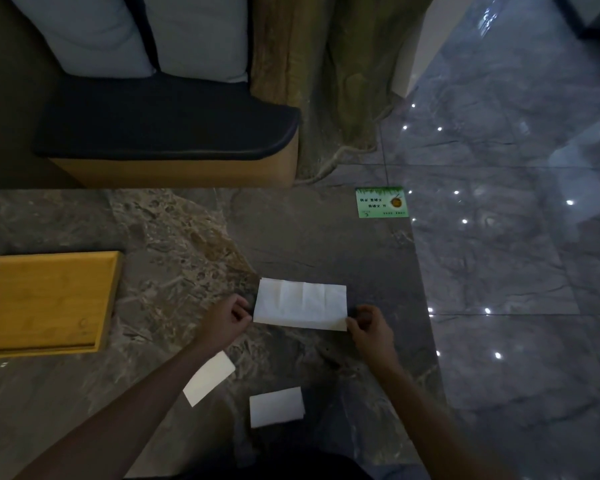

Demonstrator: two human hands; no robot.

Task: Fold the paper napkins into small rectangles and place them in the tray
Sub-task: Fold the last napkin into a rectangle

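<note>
A white paper napkin [300, 303], folded into a wide rectangle with visible creases, lies flat on the marble table [194, 237]. My left hand [226, 320] pinches its near left corner and my right hand [369, 329] pinches its near right corner. Two smaller folded napkins lie closer to me: one [209, 377] partly under my left forearm, the other [276, 407] between my arms. The wooden tray [45, 301] sits at the table's left with nothing in it.
A green card [381, 202] lies at the table's far right corner. A bench with a dark seat cushion [167, 126] and grey pillows stands beyond the table. Glossy tiled floor [516, 237] runs along the table's right edge.
</note>
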